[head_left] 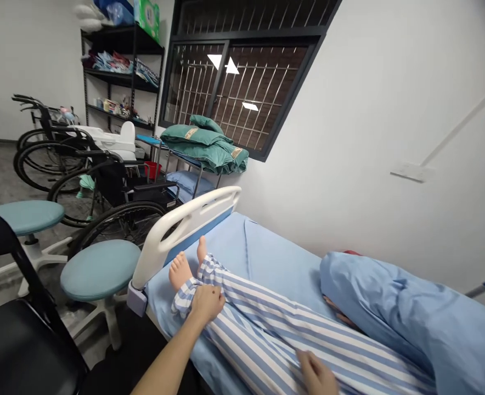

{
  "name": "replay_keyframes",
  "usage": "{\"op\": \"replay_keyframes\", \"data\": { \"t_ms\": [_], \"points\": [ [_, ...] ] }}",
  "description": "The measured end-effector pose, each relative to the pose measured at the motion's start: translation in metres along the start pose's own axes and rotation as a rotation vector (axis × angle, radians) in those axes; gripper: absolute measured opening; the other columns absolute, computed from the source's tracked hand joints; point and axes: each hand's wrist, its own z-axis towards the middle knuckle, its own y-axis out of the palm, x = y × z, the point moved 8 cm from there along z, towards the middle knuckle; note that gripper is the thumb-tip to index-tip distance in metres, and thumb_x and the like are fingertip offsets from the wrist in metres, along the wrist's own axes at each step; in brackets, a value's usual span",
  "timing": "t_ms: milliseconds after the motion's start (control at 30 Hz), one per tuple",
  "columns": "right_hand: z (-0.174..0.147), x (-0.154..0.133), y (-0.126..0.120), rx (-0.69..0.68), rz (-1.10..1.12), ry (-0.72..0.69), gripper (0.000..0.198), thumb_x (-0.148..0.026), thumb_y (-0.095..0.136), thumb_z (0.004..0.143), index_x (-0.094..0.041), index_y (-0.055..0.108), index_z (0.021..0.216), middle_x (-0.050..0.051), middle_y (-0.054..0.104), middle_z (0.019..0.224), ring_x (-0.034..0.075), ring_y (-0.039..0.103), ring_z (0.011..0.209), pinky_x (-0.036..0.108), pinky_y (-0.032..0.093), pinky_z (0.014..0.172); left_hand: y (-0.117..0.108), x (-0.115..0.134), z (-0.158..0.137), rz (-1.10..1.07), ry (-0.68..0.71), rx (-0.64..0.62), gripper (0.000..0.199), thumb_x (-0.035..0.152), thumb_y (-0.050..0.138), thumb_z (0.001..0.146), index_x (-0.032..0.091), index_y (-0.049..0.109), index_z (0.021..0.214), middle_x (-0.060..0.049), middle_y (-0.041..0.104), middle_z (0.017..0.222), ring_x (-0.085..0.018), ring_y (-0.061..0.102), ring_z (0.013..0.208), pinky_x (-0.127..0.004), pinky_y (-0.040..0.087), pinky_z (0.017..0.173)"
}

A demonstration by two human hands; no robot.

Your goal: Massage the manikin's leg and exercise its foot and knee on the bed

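Striped blue-and-white pajama trousers (267, 312) cover two legs stretched out on the bed. Two bare feet (180, 270), smooth like a manikin's, stick out of the cuffs near the footboard. My left hand (208, 303) is closed on the trouser leg just above the nearer ankle, its fingertips turned away from view. Farther up, by the thighs, my right hand (317, 374) is closed with the fingers pinching the striped cloth; the lower frame edge cuts it off. Beyond the legs, a bunched light-blue quilt (390, 307) hides the upper body.
A white footboard (185, 225) closes off the bed's end. Left of the bed stand blue round stools (100, 269), a black chair (16, 329) and wheelchairs (123, 203). Green folded bedding (205, 144) lies on a stand under the window. A white wall (349, 137) runs along the far side.
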Motion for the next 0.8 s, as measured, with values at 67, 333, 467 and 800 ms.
{"op": "replay_keyframes", "data": {
  "t_ms": [67, 333, 467, 800],
  "points": [
    [0.009, -0.046, 0.054, -0.110, 0.121, -0.060, 0.046, -0.063, 0.047, 0.065, -0.021, 0.035, 0.049, -0.003, 0.036, 0.048, 0.013, 0.038, 0.050, 0.026, 0.033, 0.050, 0.001, 0.000, -0.001, 0.000, 0.001, 0.014, 0.034, 0.028, 0.035, 0.082, 0.016, 0.066, 0.088, -0.012, 0.067, 0.085, -0.024, 0.062, 0.081, -0.034, 0.043, 0.073],
    [0.019, -0.170, 0.147, -0.215, 0.329, -0.327, 0.038, -0.046, 0.047, 0.077, -0.018, 0.038, 0.051, -0.005, 0.037, 0.049, 0.010, 0.036, 0.050, 0.023, 0.028, 0.049, 0.006, 0.000, 0.002, 0.015, 0.013, -0.007, 0.031, 0.026, 0.035, 0.082, 0.016, 0.063, 0.087, -0.013, 0.067, 0.084, -0.024, 0.062, 0.080, -0.035, 0.044, 0.071],
    [0.019, -0.144, 0.170, -0.174, 0.279, -0.263, 0.038, -0.043, 0.047, 0.076, -0.019, 0.038, 0.049, -0.004, 0.039, 0.046, 0.011, 0.036, 0.047, 0.023, 0.025, 0.048, 0.008, -0.001, 0.001, 0.011, 0.049, -0.051, 0.028, 0.026, 0.036, 0.082, 0.017, 0.061, 0.090, -0.012, 0.066, 0.086, -0.025, 0.061, 0.081, -0.035, 0.043, 0.071],
    [0.007, -0.148, 0.166, -0.112, 0.176, -0.319, 0.031, -0.034, 0.044, 0.080, -0.019, 0.039, 0.053, -0.004, 0.043, 0.047, 0.012, 0.038, 0.047, 0.024, 0.021, 0.049, 0.007, 0.000, -0.001, 0.027, 0.055, -0.052, 0.029, 0.027, 0.032, 0.085, 0.020, 0.060, 0.091, -0.009, 0.066, 0.087, -0.022, 0.060, 0.084, -0.032, 0.041, 0.073]
  ]
}}
